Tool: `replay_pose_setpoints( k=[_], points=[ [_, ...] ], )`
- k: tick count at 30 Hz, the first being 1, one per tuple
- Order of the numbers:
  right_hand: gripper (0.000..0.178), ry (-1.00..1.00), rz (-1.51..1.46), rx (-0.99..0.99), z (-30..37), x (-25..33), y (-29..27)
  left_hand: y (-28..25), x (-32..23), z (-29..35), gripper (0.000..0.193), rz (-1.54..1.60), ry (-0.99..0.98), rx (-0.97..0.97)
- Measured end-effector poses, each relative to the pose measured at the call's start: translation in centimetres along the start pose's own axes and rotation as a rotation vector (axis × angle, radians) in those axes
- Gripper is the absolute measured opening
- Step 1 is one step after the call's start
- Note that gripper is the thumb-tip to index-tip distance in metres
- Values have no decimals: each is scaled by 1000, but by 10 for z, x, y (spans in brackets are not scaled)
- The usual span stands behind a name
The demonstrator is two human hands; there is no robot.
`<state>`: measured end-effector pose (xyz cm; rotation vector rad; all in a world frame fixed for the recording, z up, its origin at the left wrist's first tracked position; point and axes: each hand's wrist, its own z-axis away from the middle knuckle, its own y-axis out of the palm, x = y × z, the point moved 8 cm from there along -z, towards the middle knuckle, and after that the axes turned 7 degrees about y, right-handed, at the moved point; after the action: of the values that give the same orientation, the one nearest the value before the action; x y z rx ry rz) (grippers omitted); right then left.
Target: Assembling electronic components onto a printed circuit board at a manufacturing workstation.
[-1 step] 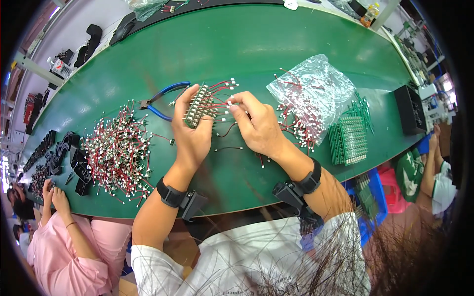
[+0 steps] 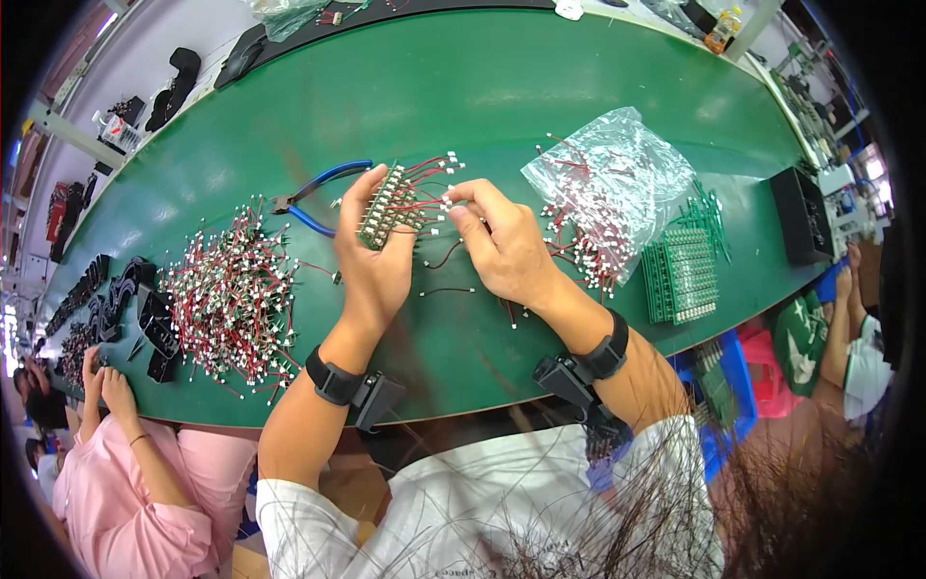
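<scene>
My left hand (image 2: 374,253) is closed around a green circuit board panel (image 2: 386,207) lined with white sockets. Several red and black wires with white plugs stick out from the panel's right side. At the ends of these wires, my right hand (image 2: 502,246) pinches a small white wire plug (image 2: 447,202) between thumb and fingertips. Blue-handled cutting pliers (image 2: 313,220) lie open on the table, just beyond my left hand. Below my hands a loose wire lead (image 2: 447,289) rests on the green tabletop (image 2: 463,352).
A big heap of wired small boards (image 2: 231,299) covers the table on the left. To the right, a clear plastic bag (image 2: 617,174) lies over a pile of wire leads (image 2: 600,253), beside stacked green panels (image 2: 681,275) and a black bin (image 2: 801,217). A co-worker's hands (image 2: 108,386) are at far left.
</scene>
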<state>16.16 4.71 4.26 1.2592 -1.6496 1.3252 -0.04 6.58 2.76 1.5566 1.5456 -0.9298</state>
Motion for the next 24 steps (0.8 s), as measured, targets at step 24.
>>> replay_pose_setpoints(
  k=[24],
  points=[
    [9, 20, -23, 29, 6, 16, 5, -14, 1, -4, 50, 17, 10, -81]
  ],
)
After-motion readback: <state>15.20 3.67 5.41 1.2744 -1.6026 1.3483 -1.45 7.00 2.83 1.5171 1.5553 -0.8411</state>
